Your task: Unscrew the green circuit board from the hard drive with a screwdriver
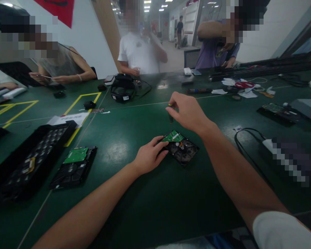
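A hard drive (184, 152) lies on the green table (150, 204) with its green circuit board (173, 136) facing up. My left hand (149, 156) rests on the drive's left edge, fingers curled against it and holding it down. My right hand (188, 111) hovers above the board and pinches the top of a small screwdriver (170, 116), which stands upright with its tip down on the board.
A second hard drive (74, 167) lies to the left beside a long black tray (28, 160). A black cable (248, 145) loops at the right. Three other people sit or stand at the far side, among headsets, papers and more boards.
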### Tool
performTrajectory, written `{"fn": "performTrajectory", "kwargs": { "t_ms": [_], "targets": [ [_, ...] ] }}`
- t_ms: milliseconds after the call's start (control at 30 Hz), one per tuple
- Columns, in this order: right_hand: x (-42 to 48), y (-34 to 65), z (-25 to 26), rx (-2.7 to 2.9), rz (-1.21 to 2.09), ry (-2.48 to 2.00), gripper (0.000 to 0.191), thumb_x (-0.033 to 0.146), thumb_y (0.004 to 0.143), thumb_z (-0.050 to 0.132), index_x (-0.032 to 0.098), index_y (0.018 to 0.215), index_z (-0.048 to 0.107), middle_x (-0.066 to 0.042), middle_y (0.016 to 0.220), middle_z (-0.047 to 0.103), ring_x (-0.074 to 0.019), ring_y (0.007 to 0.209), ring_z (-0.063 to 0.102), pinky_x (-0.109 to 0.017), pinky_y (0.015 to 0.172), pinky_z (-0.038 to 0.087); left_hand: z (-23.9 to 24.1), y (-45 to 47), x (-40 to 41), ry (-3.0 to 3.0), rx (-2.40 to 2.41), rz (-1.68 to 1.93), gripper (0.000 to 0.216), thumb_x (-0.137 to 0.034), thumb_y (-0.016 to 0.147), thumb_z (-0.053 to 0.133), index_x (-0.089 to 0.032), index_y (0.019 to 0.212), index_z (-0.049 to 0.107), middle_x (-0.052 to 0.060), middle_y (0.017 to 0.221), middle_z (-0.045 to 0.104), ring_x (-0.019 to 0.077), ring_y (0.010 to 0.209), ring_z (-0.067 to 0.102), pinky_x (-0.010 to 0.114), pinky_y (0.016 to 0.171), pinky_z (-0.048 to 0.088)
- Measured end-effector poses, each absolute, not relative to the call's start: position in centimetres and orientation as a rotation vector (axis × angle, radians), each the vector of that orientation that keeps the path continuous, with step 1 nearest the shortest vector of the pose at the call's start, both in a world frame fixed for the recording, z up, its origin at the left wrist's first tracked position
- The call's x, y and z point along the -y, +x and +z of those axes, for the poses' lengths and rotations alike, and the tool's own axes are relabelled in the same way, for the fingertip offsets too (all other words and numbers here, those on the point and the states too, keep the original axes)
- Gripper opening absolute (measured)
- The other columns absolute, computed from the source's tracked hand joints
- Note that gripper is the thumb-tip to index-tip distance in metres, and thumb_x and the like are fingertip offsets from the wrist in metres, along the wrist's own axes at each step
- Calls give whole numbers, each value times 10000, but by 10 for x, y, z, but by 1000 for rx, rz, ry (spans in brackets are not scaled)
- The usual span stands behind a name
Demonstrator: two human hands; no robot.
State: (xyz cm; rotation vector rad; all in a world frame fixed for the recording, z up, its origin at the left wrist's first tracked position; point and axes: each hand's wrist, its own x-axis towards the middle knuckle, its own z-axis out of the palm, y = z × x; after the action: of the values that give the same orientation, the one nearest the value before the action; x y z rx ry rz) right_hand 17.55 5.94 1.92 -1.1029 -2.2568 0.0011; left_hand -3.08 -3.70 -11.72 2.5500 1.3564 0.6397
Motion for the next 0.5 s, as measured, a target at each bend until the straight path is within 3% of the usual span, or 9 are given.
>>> {"fn": "performTrajectory", "kwargs": {
  "t_ms": [500],
  "targets": [
    [-61,177,19,2239,-23,-1147,139,292,924,664,187,1008,629,-90,981,703,-243,857,603,-349,765,381,-116,-31,38,2531,-1370,619,411,-447,1068,479,-271,1428,570,122,1543,518,300,1270,656,502,1002,612]
  ]
}}
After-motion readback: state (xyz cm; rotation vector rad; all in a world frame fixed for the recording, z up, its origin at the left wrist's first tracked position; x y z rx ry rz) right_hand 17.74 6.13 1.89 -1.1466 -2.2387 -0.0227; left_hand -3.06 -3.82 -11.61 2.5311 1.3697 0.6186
